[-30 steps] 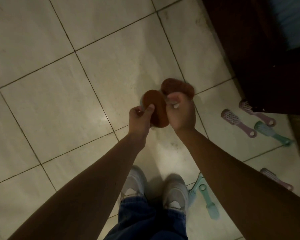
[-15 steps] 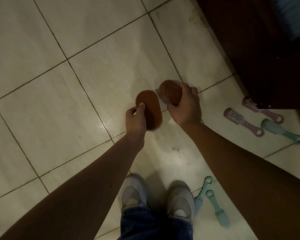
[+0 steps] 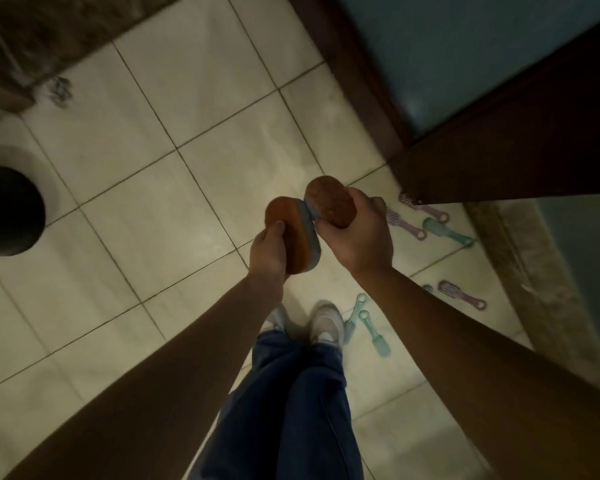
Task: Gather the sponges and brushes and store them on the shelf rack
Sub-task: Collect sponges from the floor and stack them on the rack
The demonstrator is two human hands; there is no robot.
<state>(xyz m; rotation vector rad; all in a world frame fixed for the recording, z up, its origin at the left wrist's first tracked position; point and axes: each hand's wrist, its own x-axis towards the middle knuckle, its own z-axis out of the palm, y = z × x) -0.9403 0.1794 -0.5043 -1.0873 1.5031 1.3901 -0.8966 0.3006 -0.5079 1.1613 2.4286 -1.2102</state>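
Left hand (image 3: 269, 252) grips sponge (image 3: 293, 233) | right hand (image 3: 361, 233) grips second sponge (image 3: 331, 200) | sponges touching

Coarse, matt rust-orange scouring fibre on the faces of the left sponge (image 3: 291, 233) and the right sponge (image 3: 331, 202), backed by softer pale blue foam along the edges. Underfoot, smooth cream floor tiles (image 3: 146, 209) with a faint sheen between dark grout lines, strewn with smooth moulded plastic: a purple brush (image 3: 404, 225) and a teal brush (image 3: 445, 232) among others. Elsewhere, dark blue denim on the jeans (image 3: 291, 393), dull dark wood on the door (image 3: 516, 150), and rough, speckled stone along the threshold (image 3: 527, 271).
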